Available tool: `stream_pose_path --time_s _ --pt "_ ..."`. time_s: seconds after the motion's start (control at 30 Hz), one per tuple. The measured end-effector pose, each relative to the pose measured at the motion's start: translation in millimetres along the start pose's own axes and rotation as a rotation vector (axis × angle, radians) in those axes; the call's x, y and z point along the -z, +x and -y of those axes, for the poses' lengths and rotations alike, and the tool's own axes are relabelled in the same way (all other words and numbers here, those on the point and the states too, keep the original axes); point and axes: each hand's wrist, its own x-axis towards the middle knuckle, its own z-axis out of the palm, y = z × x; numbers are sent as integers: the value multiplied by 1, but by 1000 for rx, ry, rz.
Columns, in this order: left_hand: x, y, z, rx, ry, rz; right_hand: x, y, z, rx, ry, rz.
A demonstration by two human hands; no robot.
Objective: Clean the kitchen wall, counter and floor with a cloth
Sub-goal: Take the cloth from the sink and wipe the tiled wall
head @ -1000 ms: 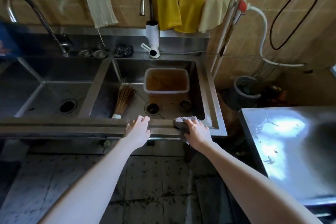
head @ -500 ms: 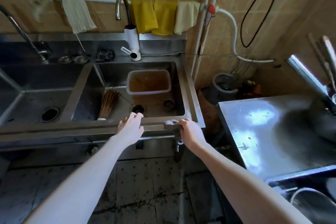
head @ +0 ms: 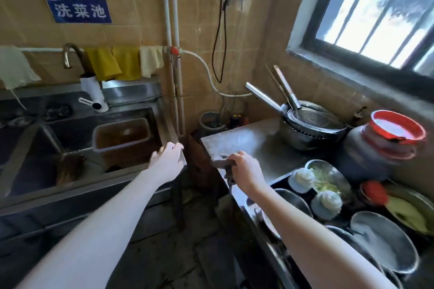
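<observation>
My right hand (head: pixel 244 170) grips a grey scouring cloth (head: pixel 219 159) and holds it on the near left corner of the steel counter (head: pixel 239 138). My left hand (head: pixel 167 161) rests with relaxed fingers on the front right corner of the steel sink (head: pixel 173 135) and holds nothing. The tan tiled wall (head: pixel 131 19) rises behind both. The dark, stained floor (head: pixel 164 241) shows between the sink and the counter.
Yellow and pale cloths (head: pixel 122 63) hang on a rail over the sink. A plastic tub (head: pixel 121 135) of brown water sits in the basin. On the counter stand steel pots with ladles (head: pixel 310 124), a red-lidded jar (head: pixel 387 138) and several bowls (head: pixel 385 241). White pipes (head: pixel 172 54) run down the wall.
My right hand carried the scouring cloth from the sink's front rim to the counter's corner. My left hand slid right along the sink edge. The view swung right.
</observation>
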Motion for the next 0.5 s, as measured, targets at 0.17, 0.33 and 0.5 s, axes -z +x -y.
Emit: stream_pose_path --time_s 0.17,0.33,0.5 --pt "4 -17 -78 -117 12 -12 60 -55 -51 -84 -25 -122" --pt "1 -40 -153 -224 22 -8 107 -113 -102 -159 -30 -206" --pt "-10 -67 -229 -332 65 -28 145 -175 -151 -229 -51 -312"
